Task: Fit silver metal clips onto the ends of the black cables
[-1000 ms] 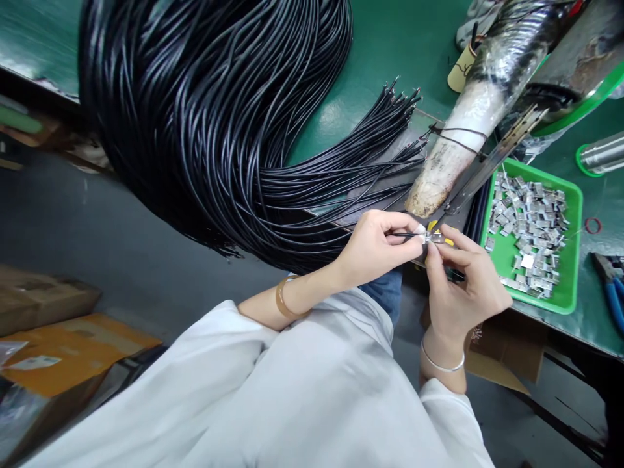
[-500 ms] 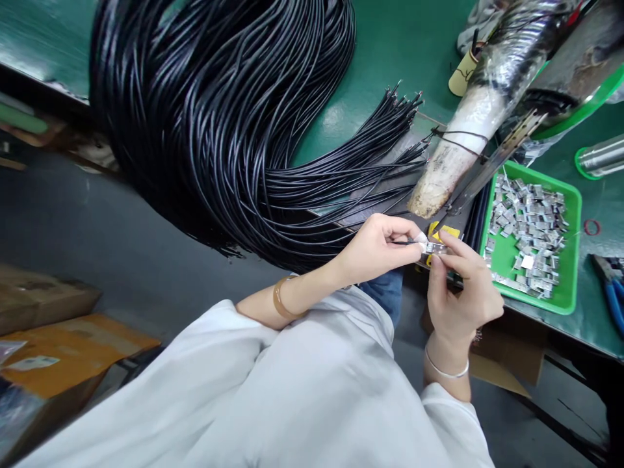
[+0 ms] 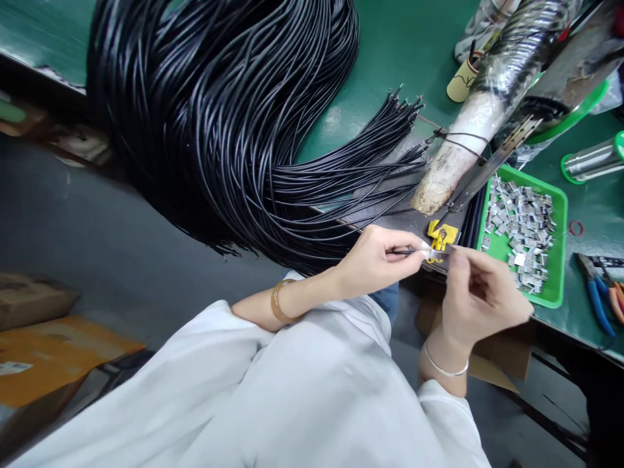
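Note:
My left hand (image 3: 383, 261) is closed in a pinch on the end of a black cable (image 3: 402, 251). White covers its thumb and fingertip. A small silvery metal connector (image 3: 441, 255) sits at the cable's tip, just beyond these fingers. My right hand (image 3: 480, 289) pinches the connector's far end between thumb and forefinger; motion blurs the contact. Right behind the connector is a yellow holder (image 3: 444, 235) at the bench edge. A thin pointed metal tool (image 3: 492, 166) slopes down toward it.
A large bundle of black cables (image 3: 219, 117) covers the bench's left, its ends fanned toward a white-wrapped hose (image 3: 451, 159). To the right stand a green tray (image 3: 560, 247) of metal connectors, blue-handled pliers (image 3: 597, 302) and a solder-like spool (image 3: 592, 161). Cardboard boxes (image 3: 63, 357) lie at lower left.
My right hand has shifted right and slightly down, its thumb now at the connector's far end. The left hand has barely moved, and the view has shifted slightly.

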`<action>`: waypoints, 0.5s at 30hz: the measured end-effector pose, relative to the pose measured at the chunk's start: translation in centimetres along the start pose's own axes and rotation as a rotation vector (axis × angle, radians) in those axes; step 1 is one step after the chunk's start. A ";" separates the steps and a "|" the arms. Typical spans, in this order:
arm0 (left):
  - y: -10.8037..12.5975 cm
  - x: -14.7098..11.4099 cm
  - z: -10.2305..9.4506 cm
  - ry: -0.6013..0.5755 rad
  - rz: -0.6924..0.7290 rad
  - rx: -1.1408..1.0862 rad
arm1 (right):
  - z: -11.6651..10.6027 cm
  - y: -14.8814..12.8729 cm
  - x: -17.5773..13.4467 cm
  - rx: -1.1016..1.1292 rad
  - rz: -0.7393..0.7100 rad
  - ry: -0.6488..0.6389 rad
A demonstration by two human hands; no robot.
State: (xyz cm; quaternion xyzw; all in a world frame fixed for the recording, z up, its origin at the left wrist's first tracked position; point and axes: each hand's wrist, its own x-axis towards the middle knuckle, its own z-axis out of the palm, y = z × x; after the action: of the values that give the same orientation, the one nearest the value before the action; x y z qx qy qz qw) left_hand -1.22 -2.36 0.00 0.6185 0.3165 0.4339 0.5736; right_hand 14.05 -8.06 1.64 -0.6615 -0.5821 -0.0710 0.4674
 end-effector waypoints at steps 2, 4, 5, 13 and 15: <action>-0.2 0.4 0.0 0.030 -0.091 -0.107 | 0.2 0.1 -0.2 0.107 -0.055 0.159; -0.3 0.9 -0.2 0.037 -0.136 -0.200 | 0.6 0.2 -0.4 0.266 -0.086 0.228; -0.3 1.1 -0.3 0.031 -0.149 -0.234 | 0.7 0.2 -0.5 0.310 -0.093 0.220; -0.8 1.6 -0.3 0.019 -0.160 -0.181 | 1.4 0.8 -0.8 0.105 -0.184 -0.084; -0.9 1.7 -0.2 0.036 -0.171 -0.153 | 1.1 1.1 -1.0 0.130 -0.165 -0.103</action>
State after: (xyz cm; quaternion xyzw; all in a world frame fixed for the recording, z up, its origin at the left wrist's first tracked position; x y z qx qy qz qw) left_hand -0.59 -0.66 -0.57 0.5357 0.3442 0.4173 0.6484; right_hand 14.21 -7.87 -0.16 -0.5823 -0.6614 -0.0372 0.4712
